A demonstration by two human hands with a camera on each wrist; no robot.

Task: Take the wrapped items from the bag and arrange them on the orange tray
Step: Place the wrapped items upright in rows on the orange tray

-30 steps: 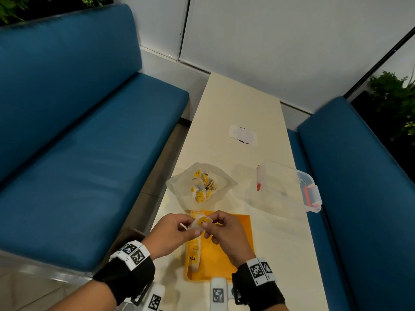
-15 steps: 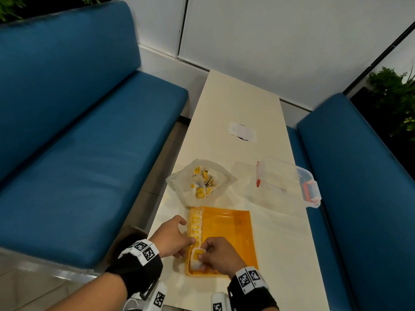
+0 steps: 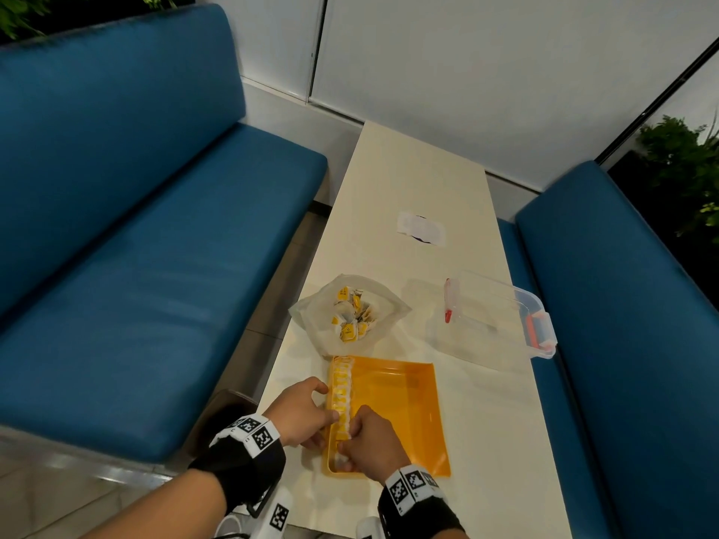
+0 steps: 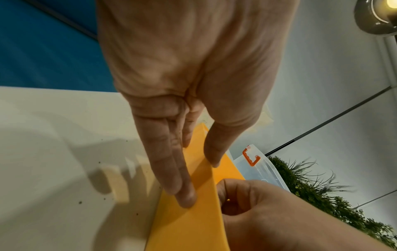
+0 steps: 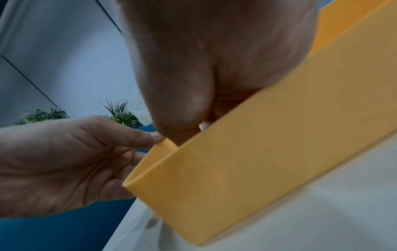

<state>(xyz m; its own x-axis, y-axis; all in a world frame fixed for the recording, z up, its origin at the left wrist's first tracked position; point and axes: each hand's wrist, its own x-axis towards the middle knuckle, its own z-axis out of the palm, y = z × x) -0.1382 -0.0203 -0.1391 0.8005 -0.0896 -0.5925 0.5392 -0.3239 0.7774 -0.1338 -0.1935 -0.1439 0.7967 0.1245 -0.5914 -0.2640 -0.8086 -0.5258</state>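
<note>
The orange tray (image 3: 400, 414) lies on the table's near end, with a row of yellow-and-white wrapped items (image 3: 341, 387) standing along its left wall. My right hand (image 3: 352, 441) is inside the tray's near left corner, its curled fingers pinching one wrapped item (image 3: 342, 459) at the row's near end. My left hand (image 3: 307, 416) lies against the outside of that wall (image 4: 193, 229), fingers (image 4: 171, 169) straight and thumb tip on the rim. Just beyond the tray, the clear bag (image 3: 350, 317) lies open with several wrapped items in it.
A clear lidded container (image 3: 494, 317) with orange clips stands right of the bag. A white paper scrap (image 3: 422, 229) lies farther up the narrow cream table (image 3: 408, 180). Blue benches (image 3: 136, 266) flank the table on both sides.
Both hands came down from above the tray. The right hand carried a wrapped item to the near end of the row, and the left hand settled against the tray's left wall.
</note>
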